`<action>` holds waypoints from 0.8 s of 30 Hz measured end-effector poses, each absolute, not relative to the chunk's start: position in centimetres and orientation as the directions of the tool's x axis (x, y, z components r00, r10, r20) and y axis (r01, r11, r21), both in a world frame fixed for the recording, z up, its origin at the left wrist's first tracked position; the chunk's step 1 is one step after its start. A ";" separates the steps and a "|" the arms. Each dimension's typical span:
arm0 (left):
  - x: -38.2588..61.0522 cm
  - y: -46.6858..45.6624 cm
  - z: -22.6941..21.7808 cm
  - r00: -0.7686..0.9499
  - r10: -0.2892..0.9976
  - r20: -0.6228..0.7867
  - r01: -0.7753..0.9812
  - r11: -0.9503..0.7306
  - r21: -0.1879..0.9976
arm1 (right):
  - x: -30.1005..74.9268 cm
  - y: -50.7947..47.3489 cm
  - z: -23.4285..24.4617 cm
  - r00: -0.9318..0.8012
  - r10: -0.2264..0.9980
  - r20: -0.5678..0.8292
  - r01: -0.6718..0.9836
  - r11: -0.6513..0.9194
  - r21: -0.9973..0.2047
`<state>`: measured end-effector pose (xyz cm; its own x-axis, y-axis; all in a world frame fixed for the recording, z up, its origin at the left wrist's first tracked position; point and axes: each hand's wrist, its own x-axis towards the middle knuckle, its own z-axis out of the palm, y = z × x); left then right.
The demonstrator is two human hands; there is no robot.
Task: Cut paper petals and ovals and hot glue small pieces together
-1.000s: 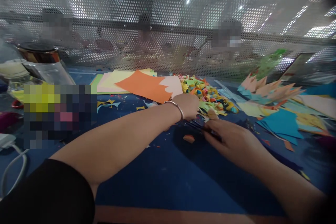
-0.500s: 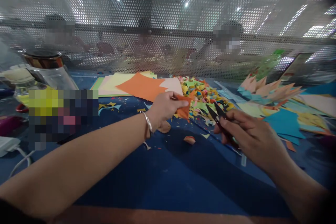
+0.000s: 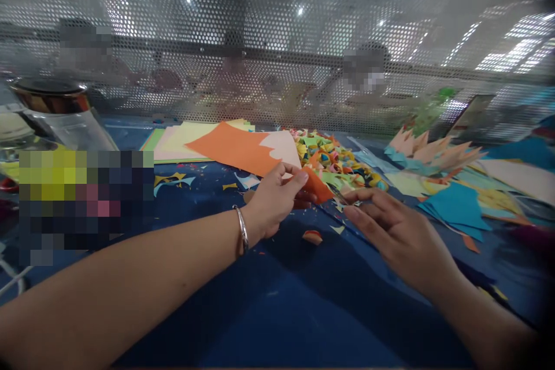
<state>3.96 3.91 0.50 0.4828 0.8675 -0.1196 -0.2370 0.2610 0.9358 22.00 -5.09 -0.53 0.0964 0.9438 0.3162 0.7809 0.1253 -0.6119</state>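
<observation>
A small piece of orange paper (image 3: 317,184) is pinched between the thumb and fingers of my left hand (image 3: 277,196). Opposite it, my right hand (image 3: 390,225) is closed on a pair of dark snips (image 3: 340,199). Only a thin bit of the blades shows, at the lower right edge of the paper; the fingers cover the rest. Behind my left hand lies a larger orange sheet (image 3: 229,145) with a scalloped pale pink sheet (image 3: 284,144) against it. A small curled orange scrap (image 3: 312,236) rests on the blue table (image 3: 277,312) below the hands.
A heap of colourful paper scraps (image 3: 329,153) lies beyond my hands. Stacked paper sheets (image 3: 173,147) are at back left, near a lidded jar (image 3: 73,121). Pointed peach paper pieces (image 3: 433,150) and blue paper (image 3: 459,205) lie right. A perforated screen (image 3: 269,87) stands behind, with people beyond.
Both hands have come together, and the snips have moved left to the edge of the small orange paper. That paper has been tilted. The view has shifted slightly to the right.
</observation>
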 end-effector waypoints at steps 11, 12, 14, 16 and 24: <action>4.1 4.2 0.1 0.547 0.832 -0.098 -0.341 0.328 0.881 | 23.0 -5.2 -1.0 0.097 0.922 0.375 0.815 0.143 -0.561; 4.1 4.2 0.0 0.553 0.827 -0.101 -0.334 0.331 0.883 | 23.1 -5.2 -1.0 0.099 0.920 0.380 0.816 0.144 -0.560; 4.1 4.2 -0.1 0.558 0.822 -0.114 -0.316 0.337 0.887 | 23.2 -5.2 -0.9 0.099 0.918 0.385 0.815 0.147 -0.560; 4.1 4.2 -0.1 0.555 0.822 -0.126 -0.309 0.344 0.887 | 23.3 -5.2 -0.8 0.097 0.918 0.384 0.815 0.148 -0.560; 4.1 4.1 0.0 0.611 0.779 -0.141 -0.299 0.392 0.870 | 22.7 -5.4 -0.5 0.036 0.925 0.378 0.832 0.182 -0.524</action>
<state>4.09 4.07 0.00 0.6108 0.7792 -0.1408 -0.2994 0.3919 0.8700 22.75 -5.36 -0.53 0.0357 0.9250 0.3783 0.8323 0.1820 -0.5235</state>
